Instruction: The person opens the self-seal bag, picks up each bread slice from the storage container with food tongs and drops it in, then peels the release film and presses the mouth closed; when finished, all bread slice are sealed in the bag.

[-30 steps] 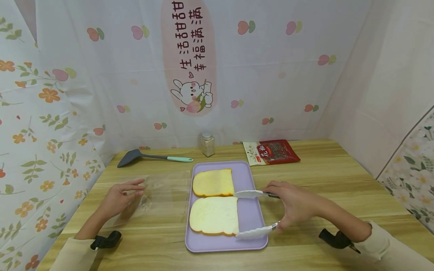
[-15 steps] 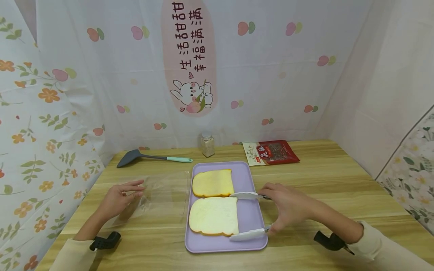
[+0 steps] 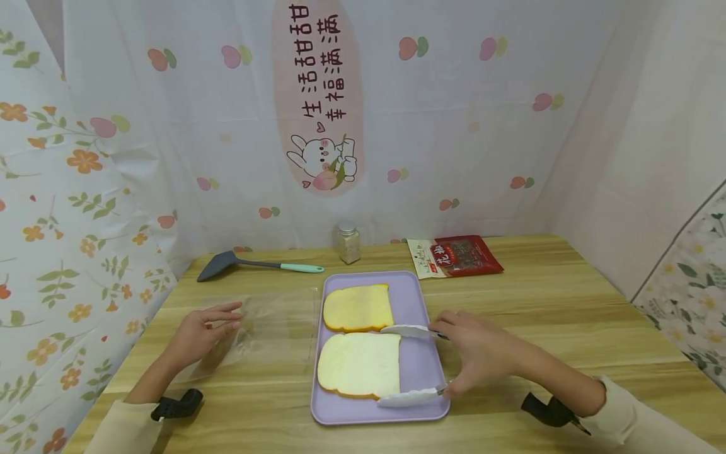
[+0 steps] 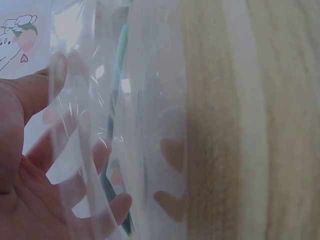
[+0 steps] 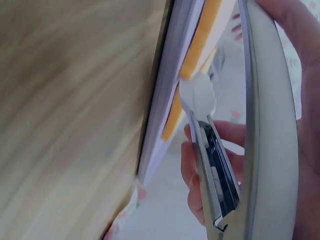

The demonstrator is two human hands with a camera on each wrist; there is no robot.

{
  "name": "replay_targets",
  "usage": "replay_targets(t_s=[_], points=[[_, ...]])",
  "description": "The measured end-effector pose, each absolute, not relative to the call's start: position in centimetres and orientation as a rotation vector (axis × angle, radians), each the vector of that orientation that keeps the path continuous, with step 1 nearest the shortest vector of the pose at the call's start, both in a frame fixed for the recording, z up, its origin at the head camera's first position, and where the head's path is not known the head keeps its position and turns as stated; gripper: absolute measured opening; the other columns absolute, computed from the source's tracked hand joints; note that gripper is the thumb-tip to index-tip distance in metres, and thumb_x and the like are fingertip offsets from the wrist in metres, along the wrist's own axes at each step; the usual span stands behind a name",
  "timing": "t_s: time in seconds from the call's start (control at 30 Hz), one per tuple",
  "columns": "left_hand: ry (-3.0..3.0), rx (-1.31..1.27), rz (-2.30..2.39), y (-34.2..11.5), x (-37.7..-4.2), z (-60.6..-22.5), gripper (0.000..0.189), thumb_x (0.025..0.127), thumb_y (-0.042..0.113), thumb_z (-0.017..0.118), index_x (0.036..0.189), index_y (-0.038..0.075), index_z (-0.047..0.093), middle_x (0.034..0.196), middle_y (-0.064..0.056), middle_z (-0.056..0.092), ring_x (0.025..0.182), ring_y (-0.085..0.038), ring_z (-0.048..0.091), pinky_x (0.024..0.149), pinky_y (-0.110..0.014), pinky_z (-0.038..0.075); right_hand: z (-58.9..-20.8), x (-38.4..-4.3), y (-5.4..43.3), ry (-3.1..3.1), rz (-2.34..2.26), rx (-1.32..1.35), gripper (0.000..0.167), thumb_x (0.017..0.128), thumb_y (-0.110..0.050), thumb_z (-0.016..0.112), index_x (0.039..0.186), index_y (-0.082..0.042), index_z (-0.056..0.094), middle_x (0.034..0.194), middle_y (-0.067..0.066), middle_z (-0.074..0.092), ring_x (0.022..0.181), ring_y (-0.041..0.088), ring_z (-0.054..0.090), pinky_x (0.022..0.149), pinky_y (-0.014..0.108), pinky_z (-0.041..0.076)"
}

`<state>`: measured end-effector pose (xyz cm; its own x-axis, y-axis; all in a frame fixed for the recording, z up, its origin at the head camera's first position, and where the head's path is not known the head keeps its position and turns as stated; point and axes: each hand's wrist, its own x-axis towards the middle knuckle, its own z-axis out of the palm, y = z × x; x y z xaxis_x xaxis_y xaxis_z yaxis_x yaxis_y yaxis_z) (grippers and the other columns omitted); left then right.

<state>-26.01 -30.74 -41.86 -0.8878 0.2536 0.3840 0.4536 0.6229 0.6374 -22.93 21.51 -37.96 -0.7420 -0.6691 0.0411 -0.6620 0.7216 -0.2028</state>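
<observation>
My right hand point(image 3: 479, 350) grips a pair of tongs point(image 5: 274, 120) with white scalloped heads, its thumb and fingers on opposite arms. The arms stand spread, their heads at the far and near sides of the nearer bread slice point(image 3: 360, 366), by its right end. A second slice point(image 3: 357, 308) lies behind it, both flat on a lilac tray point(image 3: 433, 378). At the left, my left hand point(image 3: 195, 334) is at the end of a clear plastic bag point(image 3: 280, 328). In the left wrist view its fingers point(image 4: 117, 210) are spread and show through the film.
Behind the bag lies a turner point(image 3: 300, 268) with a mint handle and dark blade. A small glass jar point(image 3: 348, 244) stands at the back, and a red seasoning packet point(image 3: 465, 255) lies behind the tray's right side. Printed curtains point(image 3: 454, 145) enclose the table.
My right hand and the tongs have shifted left, so the white heads now reach further along the sides of the nearer slice. The left hand and bag have stayed put.
</observation>
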Motion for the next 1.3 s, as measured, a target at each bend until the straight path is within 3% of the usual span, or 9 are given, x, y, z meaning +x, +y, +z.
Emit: replay_targets(t_s=[0.1, 0.37, 0.67, 1.0, 1.23, 1.3], points=[[-2.59, -0.573, -1.126, -30.7, -25.9, -41.7, 0.019, 0.09, 0.008, 0.072, 0.106, 0.0, 0.077, 0.127, -0.024, 0.063, 0.078, 0.003, 0.06, 0.042, -0.025, 0.037, -38.2, -22.6, 21.1, 2.907, -0.297, -1.12, 0.101, 0.06, -0.074, 0.078, 0.132, -0.006, 0.059, 0.123, -0.004, 0.056, 0.1, 0.015, 0.052, 0.081, 0.04, 0.05], [-2.597, -0.559, -1.12, -30.7, -25.9, -41.7, 0.019, 0.091, 0.011, 0.072, 0.106, 0.001, 0.077, 0.128, -0.022, 0.063, 0.109, 0.014, 0.05, 0.049, -0.025, 0.04, -38.1, -22.9, 21.0, 2.864, -0.408, -1.103, 0.092, 0.062, -0.07, 0.081, 0.127, -0.007, 0.06, 0.119, -0.006, 0.057, 0.102, 0.015, 0.055, 0.083, 0.04, 0.052], [-2.618, -0.539, -1.098, -30.8, -26.0, -41.8, 0.019, 0.092, 0.013, 0.072, 0.107, 0.003, 0.077, 0.13, -0.019, 0.063, 0.111, 0.017, 0.045, 0.061, -0.024, 0.046, -38.2, -23.4, 21.1, 2.882, -0.459, -1.096, 0.082, 0.059, -0.062, 0.086, 0.121, -0.012, 0.066, 0.113, -0.012, 0.059, 0.105, 0.014, 0.057, 0.085, 0.042, 0.051], [-2.645, -0.519, -1.037, -30.9, -26.0, -42.0, 0.018, 0.091, 0.015, 0.072, 0.106, 0.007, 0.078, 0.129, -0.014, 0.065, 0.116, 0.007, 0.05, 0.072, -0.029, 0.051, -37.8, -23.7, 21.7, 2.872, -0.505, -1.085, 0.079, 0.06, -0.058, 0.088, 0.121, -0.013, 0.066, 0.113, -0.012, 0.061, 0.105, 0.014, 0.059, 0.086, 0.043, 0.052], [-2.6, -0.572, -1.111, -30.9, -26.1, -42.2, 0.018, 0.091, 0.011, 0.072, 0.106, 0.002, 0.078, 0.128, -0.021, 0.063, 0.111, 0.014, 0.048, 0.057, -0.025, 0.047, -36.9, -24.2, 21.9, 2.874, -0.505, -1.091, 0.076, 0.06, -0.059, 0.088, 0.12, -0.015, 0.068, 0.105, -0.014, 0.061, 0.096, 0.009, 0.056, 0.08, 0.037, 0.05], [-2.596, -0.587, -1.106, -30.9, -26.0, -42.2, 0.018, 0.091, 0.01, 0.072, 0.106, 0.002, 0.078, 0.128, -0.022, 0.063, 0.112, 0.015, 0.047, 0.06, -0.024, 0.047, -36.8, -24.3, 22.0, 2.861, -0.514, -1.091, 0.076, 0.061, -0.059, 0.087, 0.12, -0.015, 0.068, 0.105, -0.012, 0.062, 0.095, 0.01, 0.055, 0.079, 0.037, 0.05]])
